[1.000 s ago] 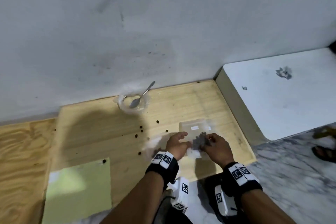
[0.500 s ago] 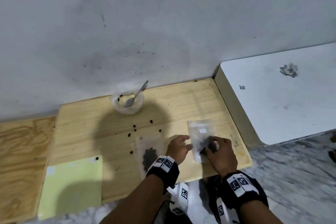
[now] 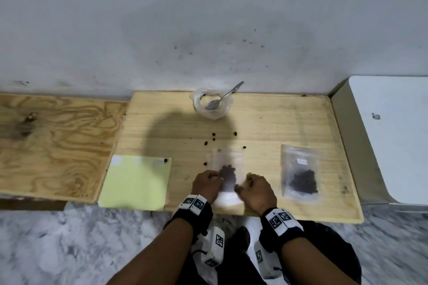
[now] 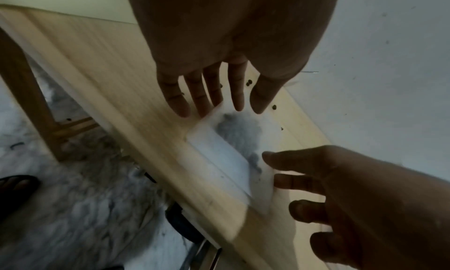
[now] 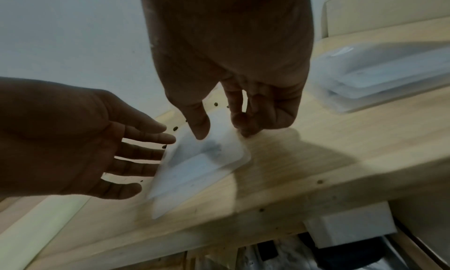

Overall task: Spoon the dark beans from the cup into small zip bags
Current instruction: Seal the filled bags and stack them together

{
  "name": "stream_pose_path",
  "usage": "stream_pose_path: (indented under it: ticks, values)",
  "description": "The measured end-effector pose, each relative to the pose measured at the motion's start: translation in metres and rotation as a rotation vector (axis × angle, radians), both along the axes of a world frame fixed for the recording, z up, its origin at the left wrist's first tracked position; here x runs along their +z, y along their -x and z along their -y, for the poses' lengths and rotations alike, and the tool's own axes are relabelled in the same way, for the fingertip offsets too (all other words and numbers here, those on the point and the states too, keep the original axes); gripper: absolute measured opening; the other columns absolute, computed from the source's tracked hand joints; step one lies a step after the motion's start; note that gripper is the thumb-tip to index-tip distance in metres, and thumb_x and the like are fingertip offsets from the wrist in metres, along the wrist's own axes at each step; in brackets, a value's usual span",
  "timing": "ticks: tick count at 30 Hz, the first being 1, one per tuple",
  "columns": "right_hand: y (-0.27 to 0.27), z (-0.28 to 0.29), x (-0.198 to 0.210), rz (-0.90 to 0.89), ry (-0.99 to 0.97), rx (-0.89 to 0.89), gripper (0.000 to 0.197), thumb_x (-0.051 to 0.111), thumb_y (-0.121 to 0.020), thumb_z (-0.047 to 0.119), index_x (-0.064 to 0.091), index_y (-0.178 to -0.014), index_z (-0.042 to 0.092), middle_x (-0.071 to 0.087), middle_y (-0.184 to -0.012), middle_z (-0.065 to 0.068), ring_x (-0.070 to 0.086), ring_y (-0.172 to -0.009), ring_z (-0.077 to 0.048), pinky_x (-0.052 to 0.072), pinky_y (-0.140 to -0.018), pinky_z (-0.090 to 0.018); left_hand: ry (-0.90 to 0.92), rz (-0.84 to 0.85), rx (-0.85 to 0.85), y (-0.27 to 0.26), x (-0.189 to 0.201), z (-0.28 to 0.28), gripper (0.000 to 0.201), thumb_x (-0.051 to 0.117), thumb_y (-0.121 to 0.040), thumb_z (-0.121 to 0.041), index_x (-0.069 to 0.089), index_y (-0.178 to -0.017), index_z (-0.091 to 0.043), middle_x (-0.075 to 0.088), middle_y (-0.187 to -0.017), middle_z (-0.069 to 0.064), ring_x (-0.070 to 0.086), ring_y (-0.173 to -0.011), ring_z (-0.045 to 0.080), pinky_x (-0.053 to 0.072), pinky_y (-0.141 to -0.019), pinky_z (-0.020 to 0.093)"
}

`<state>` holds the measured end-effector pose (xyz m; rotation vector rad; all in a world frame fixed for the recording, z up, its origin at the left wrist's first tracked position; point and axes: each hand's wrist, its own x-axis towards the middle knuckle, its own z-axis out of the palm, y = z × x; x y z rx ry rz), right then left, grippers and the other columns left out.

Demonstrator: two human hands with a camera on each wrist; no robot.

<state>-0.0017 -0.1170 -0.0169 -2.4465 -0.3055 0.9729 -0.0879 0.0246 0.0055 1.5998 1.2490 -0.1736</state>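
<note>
Hands (image 3: 231,186) flanking zip bag (image 3: 228,169), fingers extended

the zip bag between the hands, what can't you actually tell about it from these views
- Whether its zip is sealed: the zip bag is motion-blurred in both wrist views and too small in the head view.
- How many beans it holds: only a dark smear in every view.
- Its near corners: covered by the left hand and right hand in the head view.
- Whether beans remain in the cup: the spoon and cloudy wall hide its bottom.
</note>
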Motion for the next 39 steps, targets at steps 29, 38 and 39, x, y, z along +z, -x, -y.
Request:
stream_pose_path:
  ticks: [29,38,39]
  values:
    - [0.121,-0.219,0.018,-0.054,-0.339,0.039,0.016,0.064,-0.087,0.015,0.074,-0.097,0.024,0.068,-0.097,0.016,0.063,-0.090,-0.003,0.046,-0.080,-0.018,0.132,0.603,0.484,0.153,0.035,-0.273,0.029,0.055,-0.085,0.016,0.069,-0.098,-0.004,0.068,-0.093,0.013,0.063,-0.085,0.025,0.054,-0.076,0.032]
    - [0.133,-0.237,0.005,0.029,-0.199,-0.042,0.031,0.064,-0.085,0.021,0.064,-0.109,0.041,0.065,-0.087,0.014,0.063,-0.088,-0.017,0.049,-0.081,-0.029,0.134,0.551,0.446,0.190,0.016,-0.323,0.027,0.055,-0.087,0.012,0.069,-0.098,-0.008,0.069,-0.088,0.009,0.059,-0.064,0.020,0.045,-0.048,0.020]
    - [0.130,-0.237,0.005,0.030,-0.185,-0.045,0.031,0.064,-0.085,0.022,0.062,-0.109,0.041,0.066,-0.088,0.014,0.063,-0.089,-0.018,0.049,-0.082,-0.030,0.139,0.548,0.441,0.190,0.014,-0.323,0.027,0.056,-0.086,0.012,0.070,-0.098,-0.009,0.069,-0.086,0.008,0.057,-0.065,0.021,0.045,-0.048,0.020]
